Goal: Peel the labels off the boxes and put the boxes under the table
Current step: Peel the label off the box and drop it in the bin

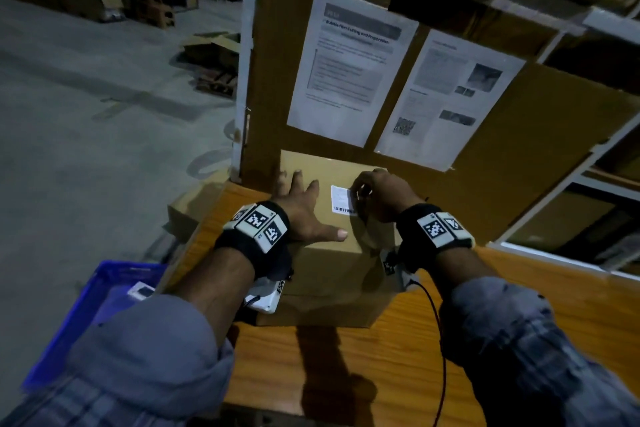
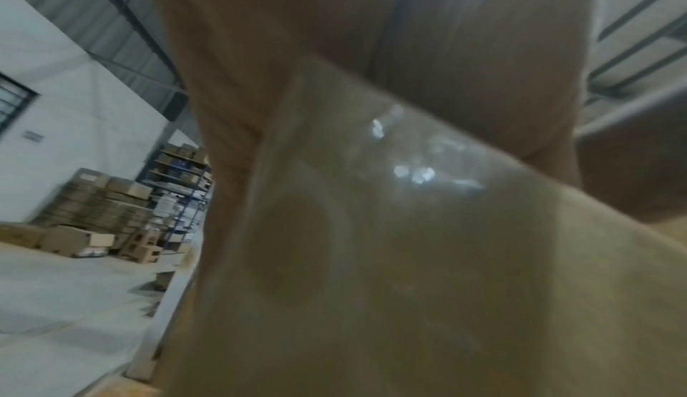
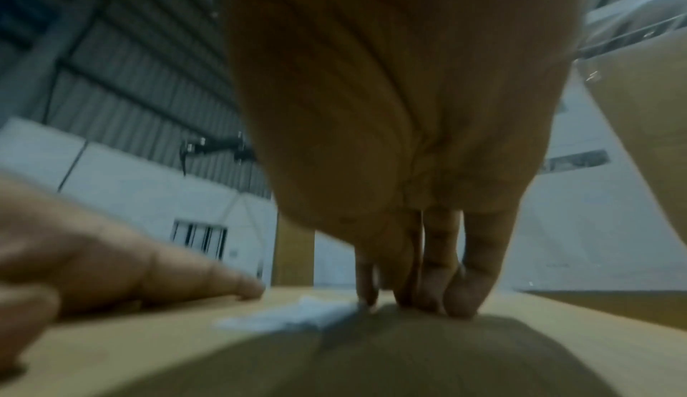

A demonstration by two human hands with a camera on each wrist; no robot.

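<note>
Box (image 1: 332, 253) sits on table (image 1: 398, 357). Left hand (image 1: 304, 208) lies flat on its top, fingers spread. Right hand (image 1: 381, 198) fingertips (image 3: 457, 297) curl, picking at label (image 1: 343, 199) edge.

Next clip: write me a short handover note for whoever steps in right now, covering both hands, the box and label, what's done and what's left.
Left hand: flat, fingers spread, pressing on top of the box to steady it.
Right hand: fingers curled, fingertips picking at the right edge of the label.
The box sits on the table; the label is mostly stuck down.
Done: the box is braced and the label's edge is being worked.
Left: peel the label off fully, then put the box under the table.
</note>
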